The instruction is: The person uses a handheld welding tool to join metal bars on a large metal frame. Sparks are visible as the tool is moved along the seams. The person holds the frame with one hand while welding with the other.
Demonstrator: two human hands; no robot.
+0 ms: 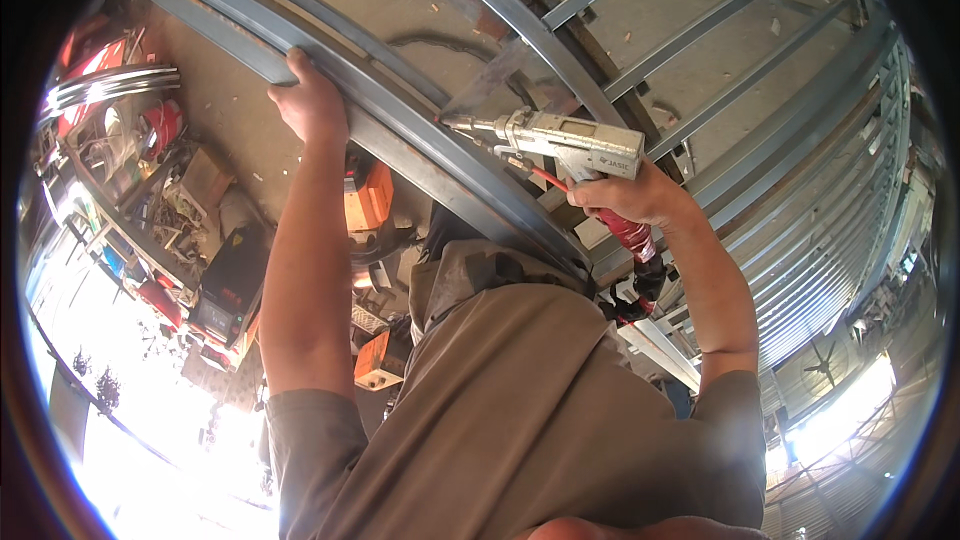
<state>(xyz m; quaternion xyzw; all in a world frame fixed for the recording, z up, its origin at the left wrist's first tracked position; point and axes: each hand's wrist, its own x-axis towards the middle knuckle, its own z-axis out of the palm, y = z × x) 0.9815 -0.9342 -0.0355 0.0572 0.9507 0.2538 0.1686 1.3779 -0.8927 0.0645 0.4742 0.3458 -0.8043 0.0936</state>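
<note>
A long grey steel beam runs diagonally from the upper left down to my waist. My left hand grips its near edge, with the thumb on top and the other fingers mostly hidden. My right hand is closed around the handle of a silver welding gun. The gun's narrow nozzle points left, its tip at or very close to the beam's far side, where a thinner bar meets it; contact I cannot tell. A red-and-black wrapped cable hangs from the handle toward my body.
Parallel steel bars form a large frame across the far and right side. To the left stands a cluttered rack with tools and scraps. Orange-and-black machines sit on the floor below the beam. A dark cable lies beyond the beam.
</note>
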